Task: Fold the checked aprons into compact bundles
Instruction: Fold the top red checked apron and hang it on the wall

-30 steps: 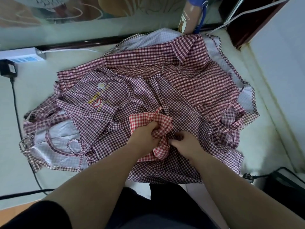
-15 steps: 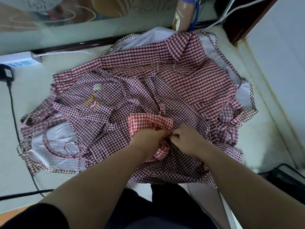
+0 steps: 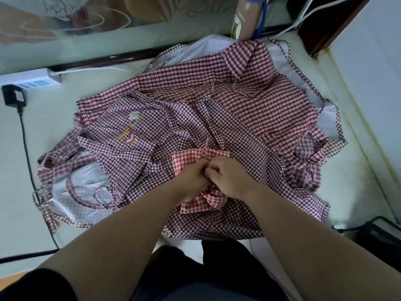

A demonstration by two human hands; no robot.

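1. Location: the red checked apron (image 3: 188, 156) lies bunched near the front middle of the pale table (image 3: 13, 170), on top of the maroon checked aprons spread beneath it.
2. Left hand (image 3: 191, 180): fingers curled into the red cloth, gripping the bunch from its left side.
3. Right hand (image 3: 230, 177): fingers curled and pinching the same cloth at the centre, knuckles touching the left hand.
4. Handling, as judged: the fabric looks thin, light and limp, with no stiffness to hold a fold. A bundle is likely to spring open if let go. The pale lining showing on the maroon aprons has a sheen and may slip. Best hold is across the folded middle, with loose ties and corners tucked in first.
5. Count, red: one red apron, partly gathered, with a tail showing below the hands.
6. Count, maroon: at least two, a fine-checked apron (image 3: 138, 148) with a daisy motif at left and a bolder-checked apron (image 3: 260, 101) at right and rear. They overlap, so a third cannot be ruled out.
7. Count, other: one power strip (image 3: 32, 80) and one bottle (image 3: 245, 20) at the far edge.
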